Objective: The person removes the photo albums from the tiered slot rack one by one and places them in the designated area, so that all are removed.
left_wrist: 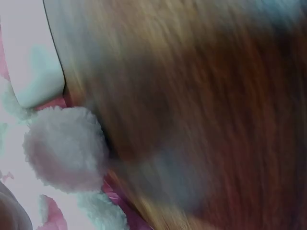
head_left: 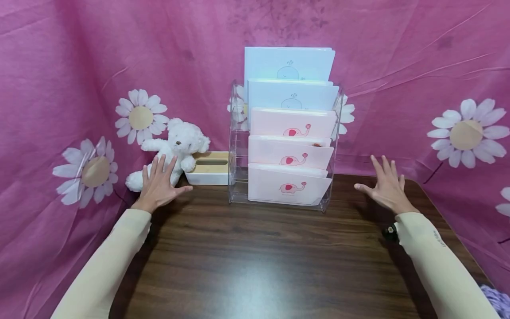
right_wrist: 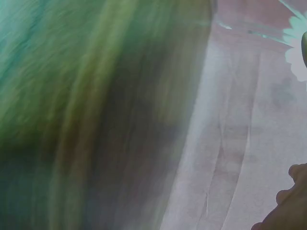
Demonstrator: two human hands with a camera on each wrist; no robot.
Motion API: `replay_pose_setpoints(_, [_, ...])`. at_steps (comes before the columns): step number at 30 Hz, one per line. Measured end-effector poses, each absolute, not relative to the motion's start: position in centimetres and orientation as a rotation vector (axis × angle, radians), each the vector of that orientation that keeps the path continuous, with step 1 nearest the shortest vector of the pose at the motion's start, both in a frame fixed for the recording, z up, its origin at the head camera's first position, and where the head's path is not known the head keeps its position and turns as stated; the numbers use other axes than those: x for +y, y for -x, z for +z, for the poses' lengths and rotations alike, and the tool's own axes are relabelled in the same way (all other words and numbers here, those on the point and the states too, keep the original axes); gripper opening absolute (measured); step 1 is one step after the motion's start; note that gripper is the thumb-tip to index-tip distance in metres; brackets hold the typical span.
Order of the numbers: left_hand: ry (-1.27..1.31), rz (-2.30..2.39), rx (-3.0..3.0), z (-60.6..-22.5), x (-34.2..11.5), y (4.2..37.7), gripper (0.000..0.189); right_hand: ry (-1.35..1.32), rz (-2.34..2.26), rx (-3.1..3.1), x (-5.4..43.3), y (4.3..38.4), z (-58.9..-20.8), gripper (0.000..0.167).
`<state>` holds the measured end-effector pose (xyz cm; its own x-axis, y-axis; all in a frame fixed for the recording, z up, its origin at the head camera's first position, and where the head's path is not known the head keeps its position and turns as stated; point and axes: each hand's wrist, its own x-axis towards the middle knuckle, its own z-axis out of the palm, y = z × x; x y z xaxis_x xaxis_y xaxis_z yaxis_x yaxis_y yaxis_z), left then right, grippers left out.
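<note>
The person's left hand [head_left: 157, 184] is spread in front of the white teddy bear [head_left: 181, 144], gripping nothing; whether its fingertips touch the plush cannot be told. The right hand [head_left: 384, 184] is spread too, with nothing in it, well apart from the right side of the clear tiered rack [head_left: 239, 177]. The rack stands toward the back of the wooden table [head_left: 223, 257], between the hands, with pale blue whale folders [head_left: 264, 64] in its upper tiers and pale pink elephant folders [head_left: 263, 184] in the lower ones.

The nearest risk seems to be at the left: a careless sweep of those fingers could topple the bear, which sits close against the tissue box [head_left: 211, 178], and perhaps push that box into the rack. The rack's transparent edges are hard to make out against the dark wood, so a hand coming in from either side could misjudge them and bump the frame. With the blue folders rising high above their tiers, such a knock might make it rock or slide. The folders in each tier stand close together and slightly askew; a hasty pinch could catch two at once, or drag a neighbour out.
</note>
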<state>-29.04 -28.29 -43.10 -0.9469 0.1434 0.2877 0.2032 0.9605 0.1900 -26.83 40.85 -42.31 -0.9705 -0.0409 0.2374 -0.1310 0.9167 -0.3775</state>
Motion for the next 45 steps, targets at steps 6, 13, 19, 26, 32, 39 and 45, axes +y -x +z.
replay_pose_setpoints(6, [0.267, -0.363, -2.818, -42.8, -27.8, 29.4, 0.116, -0.115, 0.658, -2.792, 41.0, 26.8, -41.0, 0.108])
replay_pose_setpoints(13, [0.267, -0.415, -2.787, -41.9, -27.6, 29.6, 0.117, -0.158, 0.758, -2.699, 40.6, 27.2, -39.4, 0.107])
replay_pose_setpoints(19, [0.268, -0.455, -2.764, -41.7, -27.5, 29.3, 0.12, -0.19, 0.844, -2.639, 39.7, 28.1, -38.1, 0.108])
replay_pose_setpoints(26, [0.327, -0.573, -2.665, -40.9, -27.0, 29.9, 0.122, -0.184, 1.011, -2.546, 38.6, 28.5, -36.1, 0.106])
replay_pose_setpoints(32, [0.363, -0.676, -2.594, -39.8, -26.1, 30.6, 0.124, -0.192, 1.176, -2.494, 36.7, 29.4, -33.7, 0.103])
replay_pose_setpoints(39, [0.357, -0.809, -2.609, -38.3, -24.5, 31.3, 0.126, -0.231, 1.487, -2.345, 34.6, 30.2, -30.8, 0.097])
replay_pose_setpoints(45, [0.352, -0.909, -2.654, -37.2, -22.7, 32.0, 0.128, -0.273, 1.794, -2.109, 33.2, 31.1, -29.1, 0.095])
